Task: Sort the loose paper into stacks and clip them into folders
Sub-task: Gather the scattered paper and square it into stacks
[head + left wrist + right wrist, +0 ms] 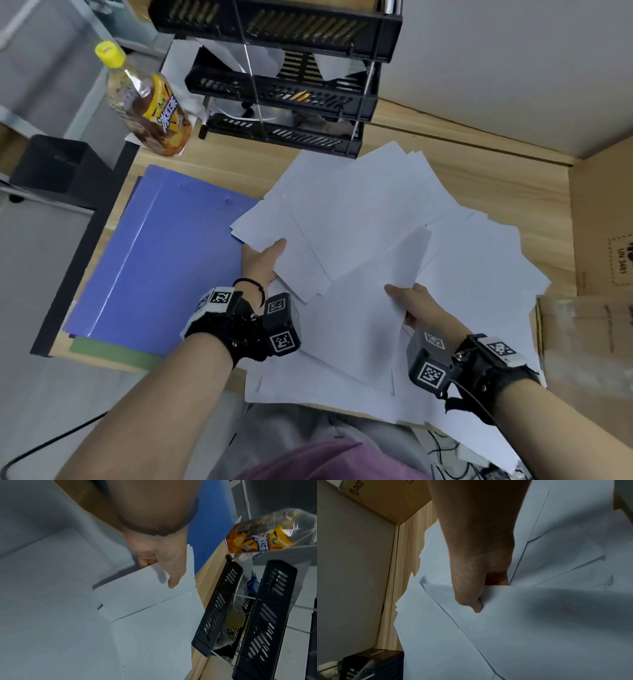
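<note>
1. We see the desk, pale wood, filling the middle of the head view and carrying everything below.
2. The loose paper sprawls over the centre and right of that view, white sheets fanned at many angles, some overhanging the desk's near edge at lower centre. We judge it light, limp and slippery sheet on sheet; a single sheet will sag, so it is better taken as a bundle at an edge, thumb above and fingers below, then squared against the desk.
3. The blue folder lies shut and flat at centre left, with another folder's green edge showing under its lower corner. It touches the paper's left fringe. No paper is clipped in yet, so we judge the sorting to be at an early stage.
4. The black tray rack stands at upper centre, and a tea bottle stands at upper left.
5. Our left hand has its grip clamped on the left edge of a bundle of sheets, thumb on top, fingers tucked beneath.
6. Our right hand pinches a lifted sheet at lower right of the pile; the right wrist view shows the thumb pressed onto the paper, fingers hidden under it.
</note>
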Demonstrator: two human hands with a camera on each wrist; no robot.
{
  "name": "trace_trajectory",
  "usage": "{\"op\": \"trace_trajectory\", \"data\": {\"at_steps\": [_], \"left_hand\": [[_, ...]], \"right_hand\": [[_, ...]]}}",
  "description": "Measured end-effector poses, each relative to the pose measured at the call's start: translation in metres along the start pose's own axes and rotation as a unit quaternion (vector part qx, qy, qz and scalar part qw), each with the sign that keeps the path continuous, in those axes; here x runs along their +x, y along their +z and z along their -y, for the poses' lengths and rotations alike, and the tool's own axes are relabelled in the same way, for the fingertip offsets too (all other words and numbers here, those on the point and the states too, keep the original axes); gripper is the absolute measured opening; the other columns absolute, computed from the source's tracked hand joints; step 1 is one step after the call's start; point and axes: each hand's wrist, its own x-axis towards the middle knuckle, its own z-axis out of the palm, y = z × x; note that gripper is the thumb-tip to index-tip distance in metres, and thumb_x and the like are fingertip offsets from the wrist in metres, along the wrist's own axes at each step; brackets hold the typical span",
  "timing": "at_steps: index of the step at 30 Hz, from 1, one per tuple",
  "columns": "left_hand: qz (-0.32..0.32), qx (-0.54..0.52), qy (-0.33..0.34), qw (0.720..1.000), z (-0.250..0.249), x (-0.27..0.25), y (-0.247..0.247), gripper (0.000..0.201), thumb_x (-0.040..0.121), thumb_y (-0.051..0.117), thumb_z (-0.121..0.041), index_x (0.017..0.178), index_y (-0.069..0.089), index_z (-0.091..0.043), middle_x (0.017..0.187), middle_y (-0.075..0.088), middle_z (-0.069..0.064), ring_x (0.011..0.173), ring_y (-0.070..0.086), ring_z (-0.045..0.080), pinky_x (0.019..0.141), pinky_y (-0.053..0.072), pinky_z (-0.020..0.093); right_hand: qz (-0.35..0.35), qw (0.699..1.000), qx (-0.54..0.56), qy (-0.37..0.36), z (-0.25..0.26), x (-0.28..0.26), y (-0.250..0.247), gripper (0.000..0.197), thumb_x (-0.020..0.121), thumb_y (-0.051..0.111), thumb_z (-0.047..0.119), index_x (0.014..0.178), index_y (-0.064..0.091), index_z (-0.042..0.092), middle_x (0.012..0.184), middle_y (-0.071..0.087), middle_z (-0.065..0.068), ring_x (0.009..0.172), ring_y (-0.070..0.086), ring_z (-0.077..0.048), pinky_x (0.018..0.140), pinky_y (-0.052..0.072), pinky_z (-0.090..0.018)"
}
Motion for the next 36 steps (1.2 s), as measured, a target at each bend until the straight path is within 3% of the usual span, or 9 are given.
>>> {"op": "trace_trajectory", "data": {"at_steps": [5, 8, 11, 15, 20, 23, 25, 31, 36], "left_hand": [[-0.082, 0.027, 0.026, 0.996, 0.002, 0.016, 0.029, 0.083, 0.042, 0.090, -0.037, 0.115, 0.057, -0.014, 0.107, 0.069, 0.000, 0.093, 0.068, 0.021, 0.086, 0.055, 0.048], [-0.117, 0.041, 0.039, 0.991, -0.001, 0.010, 0.049, 0.094, 0.048, 0.091, -0.034, 0.126, 0.043, -0.010, 0.114, 0.061, 0.001, 0.098, 0.062, 0.022, 0.091, 0.053, 0.044], [-0.134, 0.084, 0.037, 0.987, -0.001, 0.006, 0.066, 0.099, 0.055, 0.089, -0.034, 0.134, 0.034, -0.012, 0.125, 0.055, 0.005, 0.101, 0.056, 0.023, 0.094, 0.048, 0.039], [-0.132, 0.122, 0.016, 0.984, -0.001, 0.002, 0.075, 0.083, 0.070, 0.082, -0.018, 0.137, 0.033, -0.008, 0.128, 0.053, 0.011, 0.106, 0.054, 0.024, 0.080, 0.039, 0.028], [-0.121, 0.130, 0.018, 0.984, -0.002, 0.007, 0.060, 0.075, 0.070, 0.081, -0.017, 0.134, 0.042, -0.008, 0.120, 0.059, 0.006, 0.102, 0.058, 0.023, 0.080, 0.042, 0.028], [-0.092, 0.099, 0.029, 0.990, -0.002, 0.007, 0.049, 0.079, 0.059, 0.086, -0.018, 0.129, 0.049, -0.011, 0.112, 0.063, 0.001, 0.097, 0.063, 0.021, 0.082, 0.053, 0.034], [-0.054, 0.089, 0.026, 0.994, -0.003, 0.005, 0.042, 0.072, 0.064, 0.086, -0.014, 0.126, 0.051, -0.010, 0.111, 0.064, 0.001, 0.092, 0.064, 0.017, 0.072, 0.055, 0.032], [0.037, 0.131, -0.036, 0.990, 0.002, -0.003, 0.013, 0.054, 0.071, 0.084, -0.024, 0.119, 0.061, -0.013, 0.106, 0.069, 0.003, 0.090, 0.067, 0.021, 0.077, 0.055, 0.037], [0.094, 0.186, -0.061, 0.976, 0.011, -0.015, -0.008, 0.062, 0.058, 0.090, -0.031, 0.113, 0.065, -0.015, 0.107, 0.072, 0.006, 0.096, 0.069, 0.027, 0.087, 0.055, 0.046]], "right_hand": [[0.021, 0.999, 0.037, 0.008, -0.004, 0.004, -0.014, 0.025, 0.095, 0.056, 0.011, 0.118, 0.059, 0.001, 0.096, 0.071, -0.012, 0.069, 0.071, -0.019, 0.054, 0.054, -0.026], [0.032, 0.999, 0.041, 0.008, -0.002, 0.002, -0.016, 0.022, 0.094, 0.059, 0.015, 0.112, 0.062, 0.005, 0.094, 0.070, -0.011, 0.070, 0.070, -0.020, 0.060, 0.054, -0.026], [0.044, 0.998, 0.036, 0.016, 0.000, 0.000, -0.018, 0.043, 0.080, 0.067, 0.029, 0.114, 0.062, 0.004, 0.096, 0.063, -0.015, 0.083, 0.058, -0.029, 0.075, 0.044, -0.035], [0.039, 0.998, 0.045, 0.020, 0.000, 0.002, -0.026, 0.023, 0.095, 0.057, 0.016, 0.115, 0.062, 0.008, 0.101, 0.070, -0.011, 0.085, 0.066, -0.026, 0.071, 0.053, -0.031], [0.026, 0.998, 0.048, 0.030, 0.005, 0.002, -0.025, 0.026, 0.093, 0.059, 0.017, 0.117, 0.062, 0.006, 0.105, 0.071, -0.013, 0.083, 0.068, -0.025, 0.065, 0.056, -0.029], [0.015, 0.998, 0.048, 0.025, 0.007, 0.003, -0.018, 0.052, 0.079, 0.071, 0.035, 0.121, 0.062, 0.006, 0.109, 0.071, -0.016, 0.090, 0.066, -0.031, 0.076, 0.048, -0.038], [0.013, 0.998, 0.064, 0.020, 0.009, 0.005, -0.014, 0.061, 0.075, 0.073, 0.045, 0.122, 0.061, 0.009, 0.106, 0.073, -0.013, 0.093, 0.070, -0.032, 0.076, 0.049, -0.038], [0.010, 0.994, 0.104, 0.030, 0.020, 0.004, 0.002, 0.081, 0.074, 0.072, 0.058, 0.130, 0.053, 0.003, 0.106, 0.072, -0.015, 0.081, 0.074, -0.029, 0.056, 0.056, -0.030], [-0.049, 0.998, -0.034, 0.037, 0.026, 0.007, 0.017, 0.074, 0.078, 0.065, 0.061, 0.125, 0.049, 0.005, 0.103, 0.064, -0.014, 0.071, 0.063, -0.024, 0.047, 0.046, -0.024]]}}
